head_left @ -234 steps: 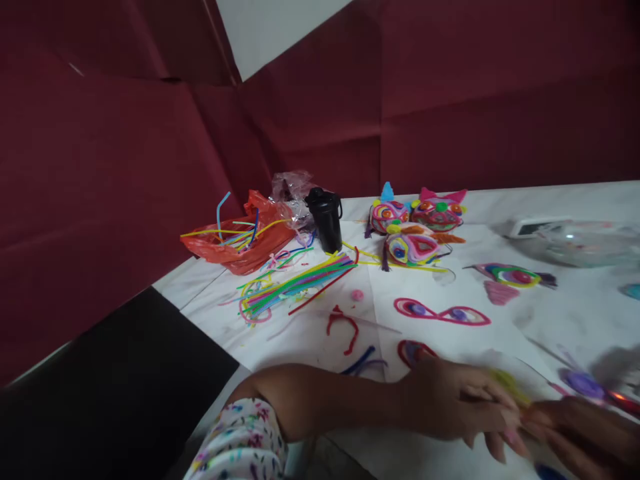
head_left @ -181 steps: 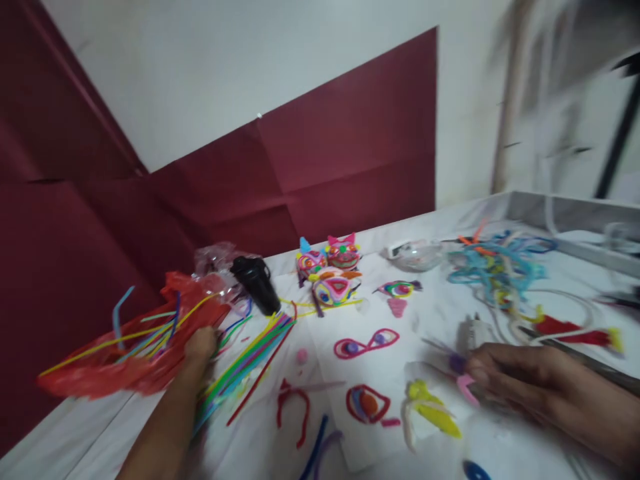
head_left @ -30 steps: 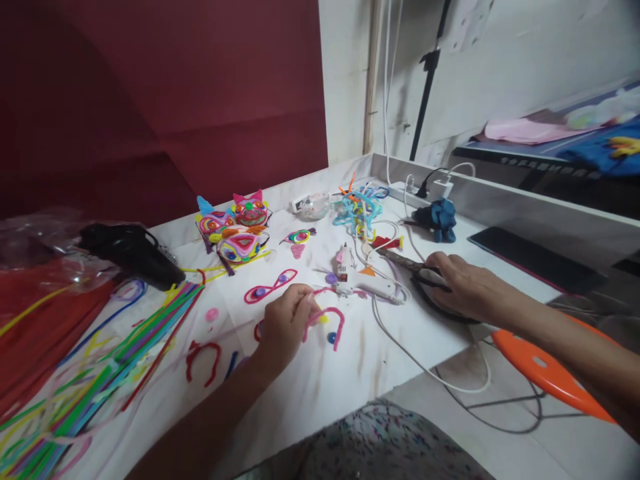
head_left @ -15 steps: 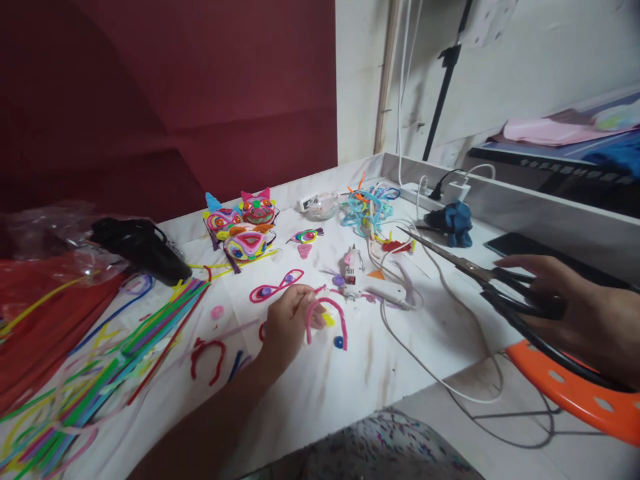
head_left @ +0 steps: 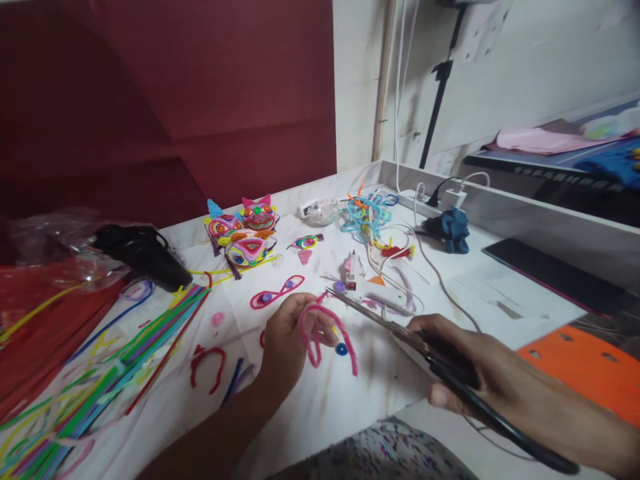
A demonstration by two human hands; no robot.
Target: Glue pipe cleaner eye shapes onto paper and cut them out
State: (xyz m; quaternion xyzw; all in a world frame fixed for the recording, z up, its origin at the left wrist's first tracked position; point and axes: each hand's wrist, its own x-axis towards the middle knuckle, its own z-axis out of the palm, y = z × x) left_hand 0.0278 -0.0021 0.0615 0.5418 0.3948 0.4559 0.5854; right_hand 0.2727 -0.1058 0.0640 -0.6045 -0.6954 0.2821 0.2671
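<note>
My left hand (head_left: 295,327) pinches a bent pink pipe cleaner (head_left: 347,337); its loop hangs toward me and a short end sticks up past the fingertips. Black-handled scissors (head_left: 395,327) are in my right hand (head_left: 475,373), fingers in the handles. Their tips lie right at that short pink end; I cannot tell whether the blades touch it. Just beyond the tips sit a purple disc (head_left: 339,286) and a white glue gun (head_left: 355,273). A blue disc (head_left: 341,349) is beside the hanging pink loop. Left of my hand lies a pink figure-eight shape (head_left: 277,292) with purple discs.
Colourful pipe cleaners (head_left: 125,360) lie in a bundle at left, near a black hair dryer (head_left: 143,253). Small decorated animal faces (head_left: 247,250) stand at the back. Cables trail beside a phone-like black slab (head_left: 555,273). An orange stool (head_left: 580,363) is at right.
My right hand has brought the scissors left and down, from over the right side to the pink pipe cleaner's short end. The pink loop has turned slightly in my left hand.
</note>
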